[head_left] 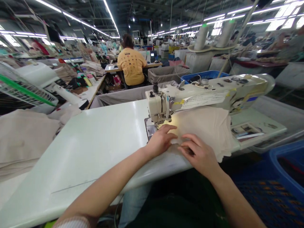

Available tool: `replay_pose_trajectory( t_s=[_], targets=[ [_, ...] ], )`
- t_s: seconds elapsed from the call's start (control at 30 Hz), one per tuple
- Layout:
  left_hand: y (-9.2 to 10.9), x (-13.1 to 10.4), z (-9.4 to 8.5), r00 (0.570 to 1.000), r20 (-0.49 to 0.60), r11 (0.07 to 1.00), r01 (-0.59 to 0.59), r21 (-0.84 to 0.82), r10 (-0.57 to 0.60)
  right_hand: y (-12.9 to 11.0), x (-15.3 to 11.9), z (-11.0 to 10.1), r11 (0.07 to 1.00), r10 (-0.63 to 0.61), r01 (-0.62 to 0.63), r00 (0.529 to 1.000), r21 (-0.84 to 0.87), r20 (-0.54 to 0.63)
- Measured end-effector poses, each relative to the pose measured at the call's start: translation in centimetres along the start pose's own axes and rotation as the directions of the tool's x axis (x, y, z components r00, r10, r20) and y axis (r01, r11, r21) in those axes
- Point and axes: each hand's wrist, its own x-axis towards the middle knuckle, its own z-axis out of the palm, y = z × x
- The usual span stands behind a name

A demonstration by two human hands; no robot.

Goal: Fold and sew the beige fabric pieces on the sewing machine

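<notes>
Wide workshop, strip lights (83, 21) overhead, machines and people receding into blur; pale table (99, 139) across the near ground. White sewing machine (154, 103) stands at the table's far side, its arm reaching off to the right. Pale cloth (206, 123) lies below that arm, right of the needle area, its longer run going left to right roughly along the machine; loose layers fan out at the right end. Left hand (160, 139) is the nearer to the needle, just in front of it and overlapping it in view; cloth lies to its right. Right hand (200, 153) sits nearer the cloth's bulk, at the near edge, with most of the fabric beyond and to the right. Both hands half curled, fingertips facing each other across a narrow gap, thumb and forefinger a little apart on each. Cannot tell whether either has an edge of cloth pinched. Machine head closes off the far side of the left hand; the arm overhangs the cloth. Elsewhere: cloth pile (26, 136) at the left, blue basket (288, 158) near right, two thread cones (201, 37) beyond the machine, a co-worker in a yellow shirt (131, 65) seated farther off, back turned.
</notes>
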Motion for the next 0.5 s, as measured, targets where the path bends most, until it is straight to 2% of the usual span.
replay_pose_trajectory(
  t_s=[0.07,0.13,0.23,0.3,0.4,0.5],
  targets=[
    [0.6,0.3,-0.3,0.999,-0.008,0.997,-0.048,-0.062,0.047,0.1,-0.2,-1.0,0.999,0.027,-0.025,0.998,0.031,-0.064],
    [1.6,-0.1,-1.2,0.994,0.031,0.989,-0.100,-0.106,0.104,0.3,-0.3,-2.1,0.995,0.072,-0.062,0.989,0.081,-0.129],
    [3.2,-2.6,-3.4,0.978,0.150,0.985,-0.125,-0.116,0.142,0.3,-0.5,-3.4,0.987,0.122,-0.102,0.979,0.126,-0.163],
    [3.7,-5.5,-4.8,0.974,0.198,0.992,-0.098,-0.077,0.111,0.0,-0.6,-3.5,0.981,0.126,-0.108,0.986,0.159,-0.106],
    [3.2,-10.8,-6.4,0.973,0.230,0.999,-0.012,0.032,0.004,-0.7,-0.8,-2.4,0.970,0.062,-0.071,0.997,0.232,0.046],
    [2.4,-15.5,-7.3,0.983,0.132,0.983,0.105,0.150,-0.125,-2.0,-1.0,-0.5,0.955,-0.068,0.002,0.975,0.297,0.213]
  ],
)
